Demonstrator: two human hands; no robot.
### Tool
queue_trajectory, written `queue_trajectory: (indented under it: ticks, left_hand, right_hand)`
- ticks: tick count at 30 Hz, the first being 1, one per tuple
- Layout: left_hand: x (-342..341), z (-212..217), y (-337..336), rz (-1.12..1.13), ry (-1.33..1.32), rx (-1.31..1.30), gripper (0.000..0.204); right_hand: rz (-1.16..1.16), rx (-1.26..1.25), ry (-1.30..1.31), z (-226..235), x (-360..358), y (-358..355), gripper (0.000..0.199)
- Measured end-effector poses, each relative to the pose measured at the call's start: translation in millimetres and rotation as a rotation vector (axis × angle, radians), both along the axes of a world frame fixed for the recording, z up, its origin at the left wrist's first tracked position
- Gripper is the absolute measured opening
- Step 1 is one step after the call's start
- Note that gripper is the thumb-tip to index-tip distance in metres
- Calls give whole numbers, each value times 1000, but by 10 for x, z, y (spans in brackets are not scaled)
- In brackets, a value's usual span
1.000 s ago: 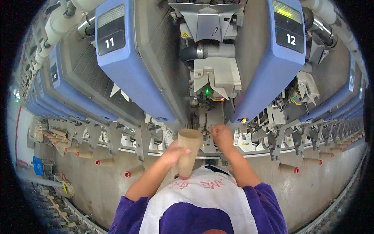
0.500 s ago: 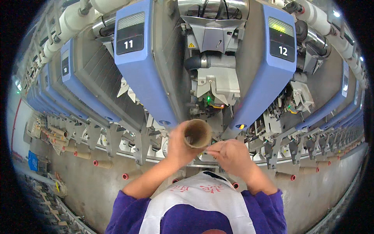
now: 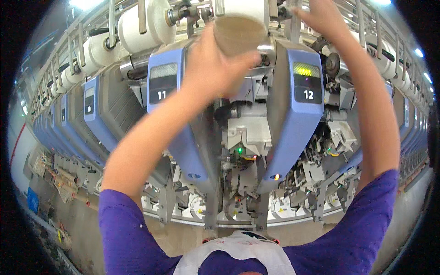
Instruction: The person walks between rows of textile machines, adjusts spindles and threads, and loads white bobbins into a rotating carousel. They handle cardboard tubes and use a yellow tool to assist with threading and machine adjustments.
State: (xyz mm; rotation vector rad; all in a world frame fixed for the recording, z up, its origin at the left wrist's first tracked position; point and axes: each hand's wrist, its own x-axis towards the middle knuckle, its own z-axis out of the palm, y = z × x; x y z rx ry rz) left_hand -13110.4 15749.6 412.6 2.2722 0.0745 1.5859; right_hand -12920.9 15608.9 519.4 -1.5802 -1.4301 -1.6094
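Note:
My left hand [image 3: 215, 68] is raised high and grips a brown cardboard tube [image 3: 239, 32] at the top of the textile winding machine, between two blue unit housings [image 3: 298, 105]. The tube's wide end faces me. My right hand [image 3: 323, 18] reaches up at the upper right, near the machine's top rail and a white yarn package [image 3: 240, 9]; its fingers run out of the picture, so what it touches is hidden. Both arms wear purple sleeves.
A long row of blue-and-grey winding units [image 3: 98, 114] curves away to the left and right. White yarn packages [image 3: 133, 32] sit along the top. Small green and orange lamps [image 3: 239, 150] glow in the open unit. A conveyor trough [image 3: 59, 178] runs below at the left.
Both arms have swung from waist height up above my head. The tube went up with my left hand, from in front of my chest to the machine's top.

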Motion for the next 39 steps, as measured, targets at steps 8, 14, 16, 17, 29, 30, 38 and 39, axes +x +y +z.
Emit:
queue_trajectory:
  ticks: [8, 14, 16, 17, 29, 30, 38, 39]
  left_hand:
    - [521, 1020, 400, 342, 247, 238, 70]
    - [858, 650, 308, 588, 308, 773, 44]
    - [1036, 524, 332, 702, 325, 786, 38]
    - [1123, 468, 350, 787, 270, 787, 36]
    - [1840, 737, 1020, 748, 338, 757, 40]
    - [1875, 733, 1010, 696, 348, 785, 49]
    - [1949, 717, 955, 410, 610, 710, 67]
    - [1953, 728, 973, 358, 601, 711, 66]
  right_hand:
    - [-617, -205, 235, 956, 924, 666, 20]
    - [-964, -157, 104, 997, 1285, 1141, 23]
    - [-1037, -316, 121, 972, 1217, 1017, 23]
    - [-1070, -405, 130, 951, 1167, 915, 23]
    - [-942, -200, -14, 485, 1057, 424, 11]
    - [-939, -181, -45, 372, 1016, 373, 11]
    - [-795, -3, -48, -378, 839, 136, 7]
    - [-785, 3, -47, -391, 851, 133, 7]
